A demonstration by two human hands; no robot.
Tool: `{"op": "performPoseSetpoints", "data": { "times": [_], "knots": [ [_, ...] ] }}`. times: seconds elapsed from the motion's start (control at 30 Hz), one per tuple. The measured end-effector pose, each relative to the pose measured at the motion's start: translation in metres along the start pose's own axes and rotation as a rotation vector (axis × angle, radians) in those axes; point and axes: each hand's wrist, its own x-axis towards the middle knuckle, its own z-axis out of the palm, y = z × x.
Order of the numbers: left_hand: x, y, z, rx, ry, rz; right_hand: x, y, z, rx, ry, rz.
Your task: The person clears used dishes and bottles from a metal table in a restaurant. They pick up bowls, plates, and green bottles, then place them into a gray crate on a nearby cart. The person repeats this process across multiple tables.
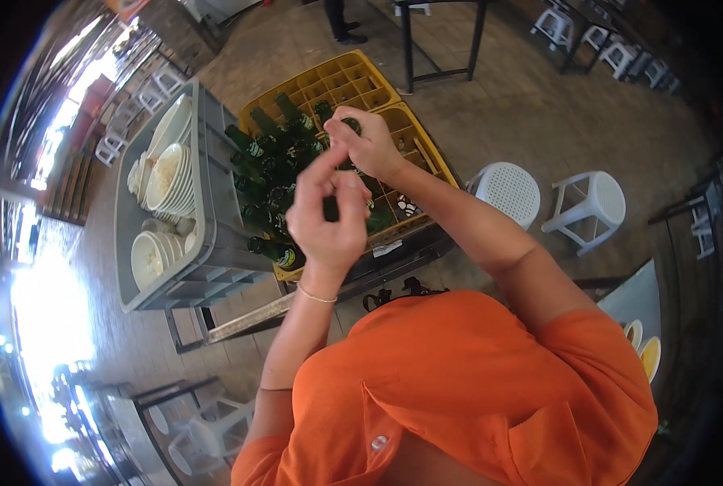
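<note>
My right hand [367,144] is closed round the top of a green glass bottle [351,125], over a yellow bottle crate [428,139]. Nearer me, my left hand [329,217] is raised over the same crates, its index finger stretched toward the right hand and its thumb apart. Dark green glass shows behind the left hand's fingers; I see no firm grip on it. Several green bottles [268,125] crowd the left part of the crates, their necks tilted various ways. A second yellow crate [361,65] at the far side has many bare compartments.
Left of the crates is a grey plastic tub [203,190] with stacked white bowls [171,178]. A dark metal frame [256,316] runs below. White plastic stools [505,194] stand at the right, and a dark-legged table [442,73] is beyond. A person's legs [337,20] show at the far edge.
</note>
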Motion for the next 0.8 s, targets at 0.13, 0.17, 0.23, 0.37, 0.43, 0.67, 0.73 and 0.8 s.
{"op": "performPoseSetpoints", "data": {
  "times": [0.13, 0.17, 0.23, 0.37, 0.43, 0.67, 0.73, 0.8],
  "knots": [
    [-0.029, -0.032, -0.003, 0.069, -0.1, 0.14, -0.013, 0.023, 0.007, -0.038, -0.058, 0.025],
    [-0.034, -0.036, -0.005, 0.065, -0.114, 0.146, -0.02, 0.024, 0.009, -0.061, -0.067, 0.041],
    [-0.041, -0.043, -0.004, 0.093, -0.149, 0.168, -0.032, 0.059, 0.005, -0.118, -0.067, 0.239],
    [-0.047, -0.073, 0.007, 0.03, -0.155, -0.005, -0.032, 0.046, -0.01, -0.342, 0.172, -0.014],
    [-0.041, -0.083, 0.015, 0.118, -0.152, -0.098, -0.04, 0.019, -0.028, -0.419, 0.224, -0.047],
    [-0.028, -0.045, 0.029, 0.324, -0.158, 0.36, -0.166, -0.103, -0.066, -0.631, 0.596, -0.082],
    [-0.044, -0.008, 0.051, 0.048, -0.248, 0.348, -0.222, -0.139, -0.082, -0.756, 0.695, -0.053],
    [-0.066, 0.02, 0.08, -0.081, -0.387, 0.379, -0.285, -0.19, -0.104, -1.071, 0.796, -0.069]
  ]
}}
